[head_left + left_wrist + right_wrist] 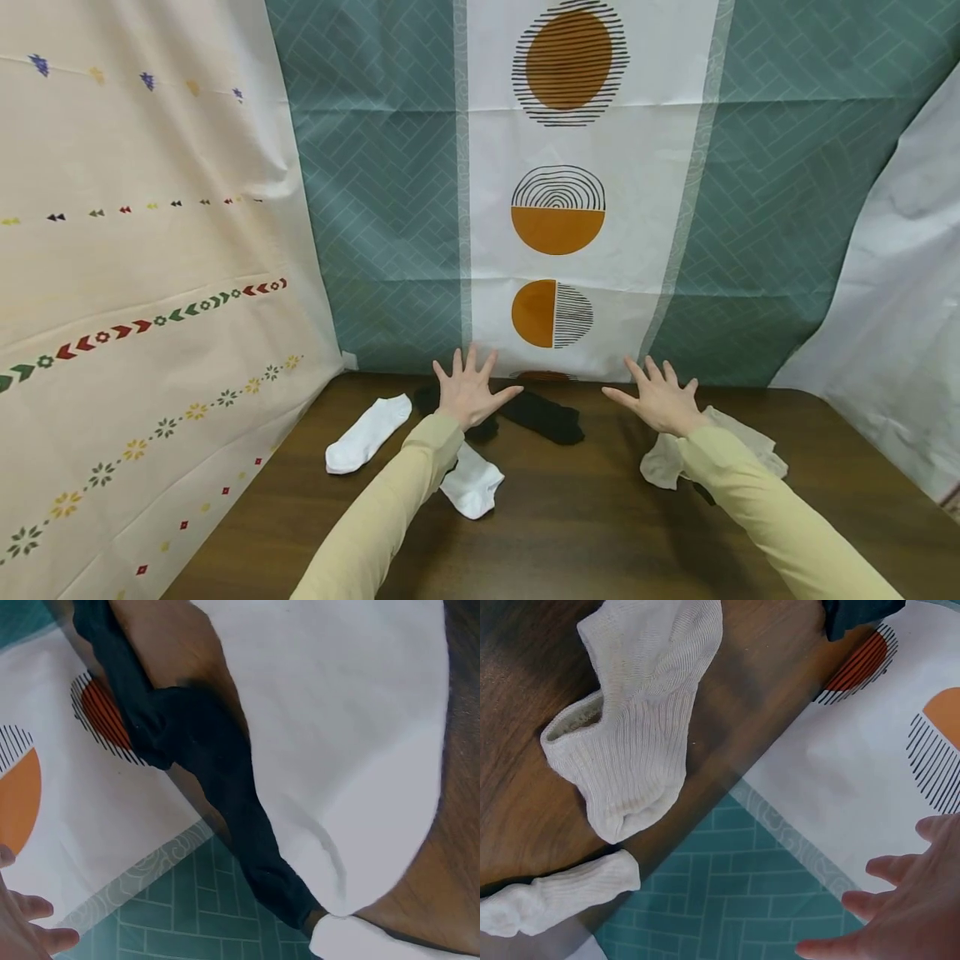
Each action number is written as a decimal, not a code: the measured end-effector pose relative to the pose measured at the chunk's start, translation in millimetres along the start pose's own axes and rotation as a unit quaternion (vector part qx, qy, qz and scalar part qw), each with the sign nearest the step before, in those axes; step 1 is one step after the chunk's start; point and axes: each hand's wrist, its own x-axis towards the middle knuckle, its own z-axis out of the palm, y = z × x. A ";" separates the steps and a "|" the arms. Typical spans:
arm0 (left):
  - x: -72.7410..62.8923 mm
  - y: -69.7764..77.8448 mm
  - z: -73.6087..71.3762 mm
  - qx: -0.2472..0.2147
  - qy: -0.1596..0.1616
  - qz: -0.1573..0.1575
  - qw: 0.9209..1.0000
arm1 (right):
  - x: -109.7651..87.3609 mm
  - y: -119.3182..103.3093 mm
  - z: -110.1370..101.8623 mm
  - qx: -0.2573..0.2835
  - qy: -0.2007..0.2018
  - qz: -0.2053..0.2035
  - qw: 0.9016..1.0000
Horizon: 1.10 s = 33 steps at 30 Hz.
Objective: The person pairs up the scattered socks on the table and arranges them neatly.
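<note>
Nothing gripped, left hand (467,395) and right hand (664,403) spread wide, black socks (547,417) and white socks (367,435) near the left on a brown table (570,533), beige socks (663,463) near the right, an open cuff (576,726) clear only from the right wrist, a sleeve (750,500) partly hiding them from the head.

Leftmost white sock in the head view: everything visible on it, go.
The white sock is plain, soft-looking knit fabric, with no pattern visible. It lies flattened and stretched out on the brown table, near the table's left edge, slanting so its far end points rightward. A black sock lies just right of that far end; whether they touch is unclear. The left hand is further right, not touching it.
</note>
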 end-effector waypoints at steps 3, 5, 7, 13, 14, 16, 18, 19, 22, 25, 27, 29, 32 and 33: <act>-1.8 -1.8 0.7 -0.004 -0.006 -0.005 1.000 | -0.1 0.5 0.6 0.001 -0.001 0.000 1.000; -3.2 -2.8 1.0 -0.010 -0.014 -0.009 1.000 | -0.2 1.0 1.2 0.001 0.000 -0.002 1.000; -3.8 -3.7 1.3 -0.011 -0.018 -0.012 1.000 | -0.1 1.4 1.7 0.002 0.001 -0.003 1.000; -3.7 -5.5 2.2 -0.015 -0.014 -0.009 1.000 | 0.0 1.5 1.5 0.005 0.000 0.000 1.000; -3.8 -5.7 2.0 -0.015 -0.015 -0.010 1.000 | 0.2 1.5 1.6 0.006 0.000 0.000 1.000; -3.8 -6.1 1.6 -0.015 -0.020 -0.012 1.000 | 0.7 1.7 2.1 0.006 0.000 0.000 1.000; -4.0 -6.4 1.3 -0.015 -0.022 -0.015 1.000 | 1.4 1.7 2.5 0.004 0.000 0.000 1.000; -4.0 -6.7 1.3 -0.011 -0.024 -0.016 1.000 | 1.7 1.8 2.7 0.005 0.000 0.000 1.000; -4.1 -7.3 1.9 -0.003 -0.022 -0.017 1.000 | 2.4 1.6 2.7 0.004 0.001 0.000 1.000; -4.0 -7.8 2.7 0.006 -0.017 -0.018 1.000 | 2.9 1.4 2.2 0.006 0.002 0.000 1.000; -3.7 -7.8 3.3 0.007 -0.015 -0.017 1.000 | 3.2 1.5 1.9 0.006 0.003 0.001 1.000; -3.5 -7.6 3.2 0.006 -0.015 -0.017 1.000 | 3.6 1.8 1.9 0.005 0.003 0.001 1.000; -4.0 -7.0 2.5 0.004 -0.019 -0.016 1.000 | 3.7 1.6 2.1 0.003 0.000 0.001 1.000; -4.3 -6.9 2.2 0.003 -0.019 -0.016 1.000 | 3.6 1.4 2.2 0.002 0.000 0.001 1.000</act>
